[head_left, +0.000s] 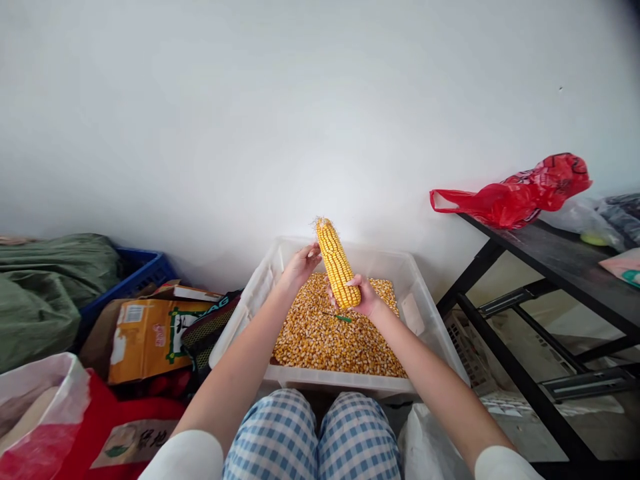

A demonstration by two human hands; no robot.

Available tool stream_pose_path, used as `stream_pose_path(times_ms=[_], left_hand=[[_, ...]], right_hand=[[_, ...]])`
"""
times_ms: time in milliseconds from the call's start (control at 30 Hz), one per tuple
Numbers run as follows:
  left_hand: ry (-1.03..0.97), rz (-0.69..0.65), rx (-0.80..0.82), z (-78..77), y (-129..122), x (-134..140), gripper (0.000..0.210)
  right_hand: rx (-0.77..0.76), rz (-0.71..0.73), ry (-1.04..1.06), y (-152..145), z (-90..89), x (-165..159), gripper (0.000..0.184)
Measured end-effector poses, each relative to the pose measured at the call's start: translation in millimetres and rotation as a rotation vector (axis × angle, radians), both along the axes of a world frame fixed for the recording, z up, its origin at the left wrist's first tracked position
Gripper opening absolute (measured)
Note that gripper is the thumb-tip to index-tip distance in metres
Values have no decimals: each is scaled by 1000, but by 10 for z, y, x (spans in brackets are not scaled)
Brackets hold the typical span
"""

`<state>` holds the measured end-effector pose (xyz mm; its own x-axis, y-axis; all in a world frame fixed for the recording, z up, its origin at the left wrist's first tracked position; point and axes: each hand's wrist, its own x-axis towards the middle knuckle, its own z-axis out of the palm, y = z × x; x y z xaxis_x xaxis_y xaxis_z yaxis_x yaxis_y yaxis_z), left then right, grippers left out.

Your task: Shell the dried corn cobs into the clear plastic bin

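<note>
A yellow ear of corn (339,263) is held tilted above a bin of loose kernels, its upper end leaning left with thin silk strands at the tip. Its lower end rests in my right hand (367,297), with the thumb across the front and fingers around the far side. Close to the ear's upper left side is my left hand (301,265), its fingers loosely bent and apart; whether the fingertips touch the ear is unclear. Beneath both hands, corn kernels (320,343) lie heaped in the translucent plastic bin (435,327). A small green scrap (343,319) lies on the kernels.
Behind the bin rises a white wall (300,120). To the right stands a black-framed table (560,267) bearing a red plastic bag (530,193). At left are a cardboard box (150,337), a blue crate (145,270), green cloth (55,287) and a red-and-white sack (60,427).
</note>
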<state>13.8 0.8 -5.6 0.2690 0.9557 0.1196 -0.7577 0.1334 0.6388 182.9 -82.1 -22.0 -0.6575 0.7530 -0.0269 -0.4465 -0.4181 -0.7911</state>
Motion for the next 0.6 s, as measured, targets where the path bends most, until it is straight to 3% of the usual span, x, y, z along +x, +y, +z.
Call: stream_pose_path(times_ms=[100,167,333,467,533,600], left_hand=[[-178,43,-136,38,26,-90,19],[-193,36,-185,68,27,-171,27],[156,-32,-79,134,-22,-243,44],[505,215,6,181,-30,-250,48],[564,334,51,192,-19,-282,44],[561,365,78,188,-4,-312,41]], right_hand=[[15,59,69,17,-44,-3,43],[22,85,89,18,-64,-1,43],[40,113,2,-13,-65,22,42],[46,131,-181,-14,-107,65,38],[59,135,-248,-3,-141,82,36],[71,133,-272,6,-160,86,35]])
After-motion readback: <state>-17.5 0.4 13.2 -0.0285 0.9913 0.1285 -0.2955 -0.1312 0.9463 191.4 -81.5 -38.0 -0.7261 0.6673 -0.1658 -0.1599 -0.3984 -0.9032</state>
